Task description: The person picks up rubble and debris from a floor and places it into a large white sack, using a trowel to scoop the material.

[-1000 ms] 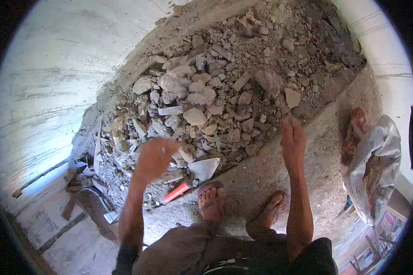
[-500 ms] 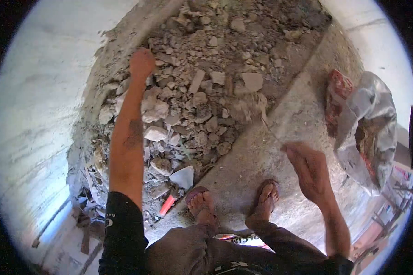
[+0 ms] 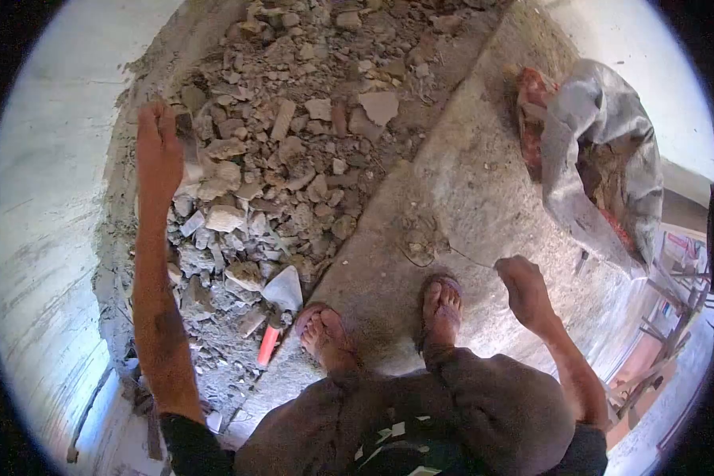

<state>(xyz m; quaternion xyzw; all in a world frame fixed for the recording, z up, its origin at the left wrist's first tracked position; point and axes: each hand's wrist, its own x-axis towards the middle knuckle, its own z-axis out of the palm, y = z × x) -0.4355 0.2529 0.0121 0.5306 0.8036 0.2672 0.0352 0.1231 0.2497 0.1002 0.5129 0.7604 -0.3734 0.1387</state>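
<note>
My left hand is closed over the left side of the rubble. A flat grey piece shows beside its fingers, but its shape is partly hidden. My right hand pinches the end of a thin wire above the concrete floor. That wire runs left to a small tangled clump in front of my feet. A trowel with a red handle lies at the near edge of the rubble, beside my left foot.
An open grey sack with reddish material beside it stands at the right. White walls rise on both sides. Wooden pieces lie at the lower right. My sandalled feet are between the trowel and my right hand.
The view has shifted, so the rubble and sack appear further left. The clump on the wire, blurred over the rubble before, is now over the concrete. My left hand is nearer the left wall.
</note>
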